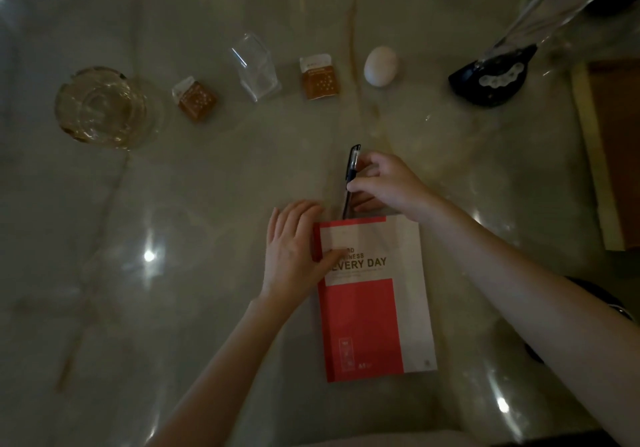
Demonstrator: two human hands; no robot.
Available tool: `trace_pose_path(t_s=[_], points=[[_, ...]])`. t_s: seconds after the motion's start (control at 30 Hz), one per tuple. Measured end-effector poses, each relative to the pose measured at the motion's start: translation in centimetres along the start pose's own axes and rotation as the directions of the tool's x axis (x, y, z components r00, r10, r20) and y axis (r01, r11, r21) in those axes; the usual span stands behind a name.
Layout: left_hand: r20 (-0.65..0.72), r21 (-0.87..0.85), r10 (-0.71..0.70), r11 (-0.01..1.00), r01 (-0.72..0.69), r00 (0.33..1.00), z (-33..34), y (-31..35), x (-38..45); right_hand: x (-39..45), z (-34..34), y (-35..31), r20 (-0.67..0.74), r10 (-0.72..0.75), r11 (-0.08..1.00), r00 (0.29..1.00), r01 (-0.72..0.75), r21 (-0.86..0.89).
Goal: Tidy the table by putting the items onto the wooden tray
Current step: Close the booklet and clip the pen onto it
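**Pen Lifted Over the Notebook on a Dim Marble Table**

The table (173, 273) was glossy pale marble, veined and catching ceiling lights in an otherwise dark room. At its right edge sat the wooden tray (609, 156), flat and brown with a pale rim. The red-and-white notebook (374, 308), a smooth paper rectangle, lay with its long axis running away from the person. The left hand (294, 256) rested flat on its left edge, fingers spread loosely. A heavy round glass ashtray (100, 107) stood far left. The right hand (388, 183) pinched a slim black pen (351, 180), just beyond the notebook's far edge, cap pointing away. A matte white egg (380, 66) sat farther back.
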State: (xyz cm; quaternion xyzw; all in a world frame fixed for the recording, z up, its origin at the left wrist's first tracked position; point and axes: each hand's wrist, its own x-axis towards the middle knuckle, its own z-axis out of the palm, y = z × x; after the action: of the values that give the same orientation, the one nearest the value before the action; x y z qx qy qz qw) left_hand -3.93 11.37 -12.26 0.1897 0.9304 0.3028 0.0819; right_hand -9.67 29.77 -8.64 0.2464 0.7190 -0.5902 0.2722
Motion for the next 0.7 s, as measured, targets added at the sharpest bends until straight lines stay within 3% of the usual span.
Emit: trace_pose_path(t_s=[0.27,0.47,0.6,0.7], points=[[0.027,0.140,-0.199,0.971,0.193,0.980,2.1,1.2,-3.5,0.2,1.8,-0.1,-0.035,-0.013,1.000,0.999,0.013,-0.021],[0.019,0.211,-0.214,0.956,0.205,0.977,2.2,1.3,-3.3,-0.2,2.7,-0.5,0.017,-0.038,0.986,0.999,0.040,-0.163],[0.023,0.219,-0.222,0.952,0.212,0.975,2.2,1.4,-3.2,-1.1,2.9,-0.4,0.027,-0.153,0.912,0.988,0.151,-0.382],[0.015,0.208,-0.224,0.954,0.216,0.974,2.1,1.4,-3.2,-1.7,2.8,-0.4,0.066,-0.189,0.901,0.980,0.200,-0.386]])
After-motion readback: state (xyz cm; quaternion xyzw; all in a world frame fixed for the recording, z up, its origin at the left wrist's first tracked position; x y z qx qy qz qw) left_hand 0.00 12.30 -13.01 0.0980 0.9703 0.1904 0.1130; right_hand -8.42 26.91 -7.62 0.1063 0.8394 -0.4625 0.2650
